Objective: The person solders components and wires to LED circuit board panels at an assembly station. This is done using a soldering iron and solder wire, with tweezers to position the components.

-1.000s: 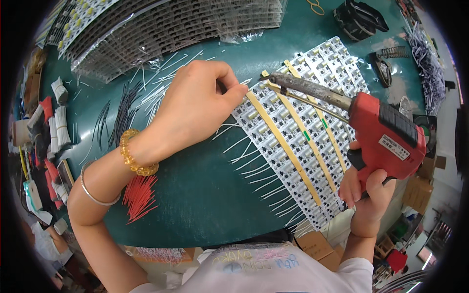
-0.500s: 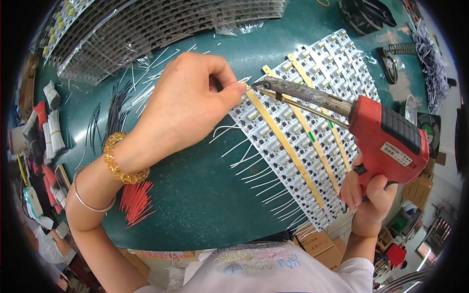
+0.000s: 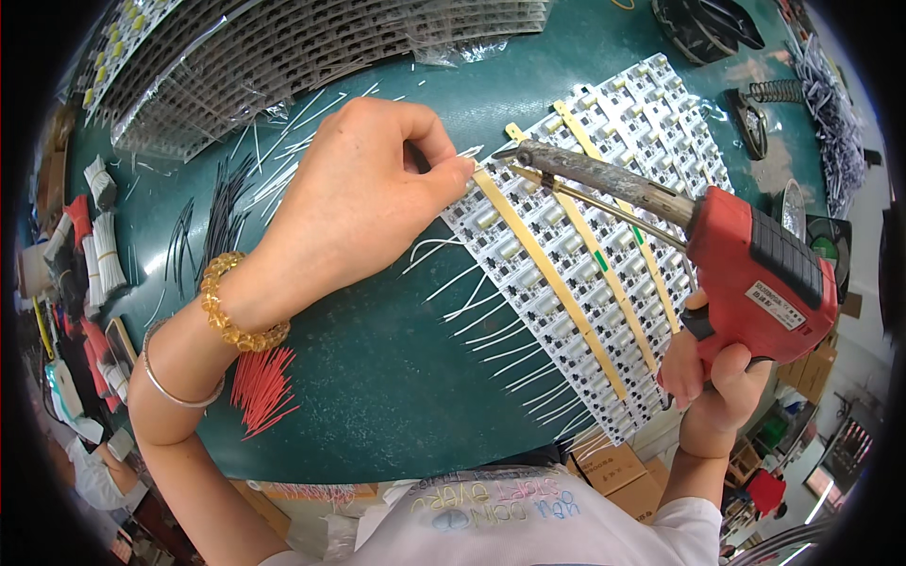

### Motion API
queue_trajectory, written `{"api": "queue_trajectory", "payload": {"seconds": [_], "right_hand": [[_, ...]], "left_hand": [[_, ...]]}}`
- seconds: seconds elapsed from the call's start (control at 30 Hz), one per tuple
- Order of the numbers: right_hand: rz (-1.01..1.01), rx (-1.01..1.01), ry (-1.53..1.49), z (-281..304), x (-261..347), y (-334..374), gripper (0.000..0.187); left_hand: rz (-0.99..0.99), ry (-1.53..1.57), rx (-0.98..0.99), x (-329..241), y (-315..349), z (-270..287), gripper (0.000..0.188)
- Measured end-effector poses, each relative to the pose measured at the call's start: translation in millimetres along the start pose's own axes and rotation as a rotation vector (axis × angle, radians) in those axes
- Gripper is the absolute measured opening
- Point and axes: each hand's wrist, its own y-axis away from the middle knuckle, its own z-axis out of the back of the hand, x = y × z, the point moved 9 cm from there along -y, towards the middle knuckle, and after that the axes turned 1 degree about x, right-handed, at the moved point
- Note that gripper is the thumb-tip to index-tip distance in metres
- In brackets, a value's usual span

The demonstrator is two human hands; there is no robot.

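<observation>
My left hand (image 3: 363, 193) is closed in a pinch at the upper left corner of a panel of small white circuit boards (image 3: 514, 274). A short white wire (image 3: 470, 152) shows at its fingertips. My right hand (image 3: 713, 401) grips a red soldering gun (image 3: 769, 269) by the handle. The gun's metal barrel reaches left over the panel, with its tip a small gap to the right of my left fingertips. Several white wires (image 3: 528, 382) stick out from the panel's left edge. Yellow strips (image 3: 552, 283) lie across the boards.
Stacked circuit panels (image 3: 283, 71) in clear plastic fill the back left. Loose white, black (image 3: 226, 198) and red wires (image 3: 262, 391) lie on the green table (image 3: 377, 396). A soldering iron stand with a coil spring (image 3: 776, 93) and a black tray (image 3: 703, 33) sit at the back right.
The soldering gun has drawn back slightly to the right, its tip now farther from my left fingertips. My left hand has barely moved.
</observation>
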Motion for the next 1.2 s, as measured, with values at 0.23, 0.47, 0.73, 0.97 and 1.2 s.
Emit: {"api": "queue_trajectory", "payload": {"seconds": [0.23,0.47,0.73,0.97,1.2], "right_hand": [[0.000,0.023,0.019,0,0,0,0.068],[-0.057,0.067,-0.019,-2,-10,-1,0.061],[-0.092,0.114,-0.003,-5,-12,-2,0.059],[-0.034,-0.009,-0.028,1,-5,-1,0.064],[0.061,0.014,-0.035,6,9,3,0.067]], "left_hand": [[0.005,0.023,0.005,1,0,-1,0.016],[0.026,0.016,0.005,2,1,-1,0.016],[0.005,-0.004,-0.005,1,1,0,0.016],[0.008,0.007,0.004,1,1,-1,0.017],[-0.031,0.071,-0.055,4,0,0,0.021]]}}
